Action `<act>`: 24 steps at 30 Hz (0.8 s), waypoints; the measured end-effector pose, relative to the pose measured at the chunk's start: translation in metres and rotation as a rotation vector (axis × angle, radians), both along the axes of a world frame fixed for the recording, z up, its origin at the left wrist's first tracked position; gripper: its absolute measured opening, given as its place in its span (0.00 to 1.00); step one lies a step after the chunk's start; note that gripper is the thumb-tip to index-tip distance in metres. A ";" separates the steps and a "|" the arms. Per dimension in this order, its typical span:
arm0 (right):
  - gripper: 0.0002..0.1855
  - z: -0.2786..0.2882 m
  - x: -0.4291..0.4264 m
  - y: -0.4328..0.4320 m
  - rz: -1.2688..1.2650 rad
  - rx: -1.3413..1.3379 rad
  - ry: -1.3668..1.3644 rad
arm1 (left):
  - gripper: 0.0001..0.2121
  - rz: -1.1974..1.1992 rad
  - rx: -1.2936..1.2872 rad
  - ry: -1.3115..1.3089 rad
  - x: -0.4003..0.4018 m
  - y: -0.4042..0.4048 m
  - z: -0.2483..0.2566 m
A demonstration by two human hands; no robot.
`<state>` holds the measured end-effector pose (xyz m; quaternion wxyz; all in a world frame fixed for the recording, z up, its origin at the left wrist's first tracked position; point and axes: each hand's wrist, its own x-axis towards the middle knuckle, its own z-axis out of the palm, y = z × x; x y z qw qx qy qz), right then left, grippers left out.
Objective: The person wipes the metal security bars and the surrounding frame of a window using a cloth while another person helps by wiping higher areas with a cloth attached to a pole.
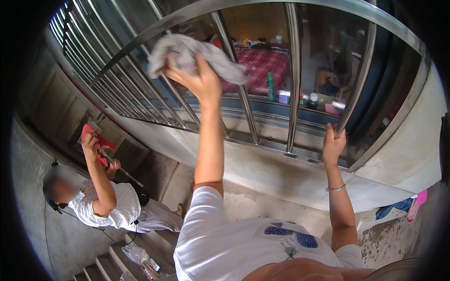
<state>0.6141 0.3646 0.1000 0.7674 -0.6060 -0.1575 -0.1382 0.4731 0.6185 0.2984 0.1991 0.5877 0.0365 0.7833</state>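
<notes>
Raised against the metal window bars, my left hand [198, 79] grips a light grey cloth [214, 58], which is blurred. The cloth lies over one or more of the stainless steel bars [242, 105]; its far side is hidden. Lower down, my right hand [334, 144] is closed around the foot of a thick bar [360, 75] near the right end of the window guard. A curved metal crossbar [260, 4] runs above both hands. Behind the bars is a window with a blue frame [256, 107].
Inside, a green bottle [270, 87] and small containers [312, 101] line the sill before a red-covered bed [260, 66]. At left a co-worker [116, 200] holds up a red cloth [100, 142] and a rod. Concrete steps [116, 261] hold a plastic bag [140, 260]. Clothes [393, 209] lie at right.
</notes>
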 end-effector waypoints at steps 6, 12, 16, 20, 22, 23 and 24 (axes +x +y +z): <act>0.10 0.003 -0.003 0.005 -0.051 0.001 0.011 | 0.22 0.652 0.023 0.155 0.058 -0.009 0.065; 0.11 0.009 -0.006 -0.003 0.071 0.061 0.075 | 0.24 0.142 0.592 0.351 0.061 -0.112 0.062; 0.11 0.007 -0.001 -0.002 0.085 0.078 0.069 | 0.21 0.225 0.580 0.214 0.039 -0.053 0.074; 0.10 0.000 -0.003 0.001 0.044 0.050 0.033 | 0.23 0.550 0.336 0.275 0.014 -0.004 0.069; 0.10 0.004 -0.008 0.003 0.043 0.043 0.054 | 0.23 0.612 0.321 0.308 0.004 0.011 0.085; 0.10 0.003 -0.006 0.004 0.033 0.037 0.041 | 0.22 0.481 0.187 0.417 0.002 0.006 0.085; 0.10 0.001 -0.003 0.004 0.019 0.028 0.031 | 0.22 0.454 0.260 0.394 0.007 -0.001 0.082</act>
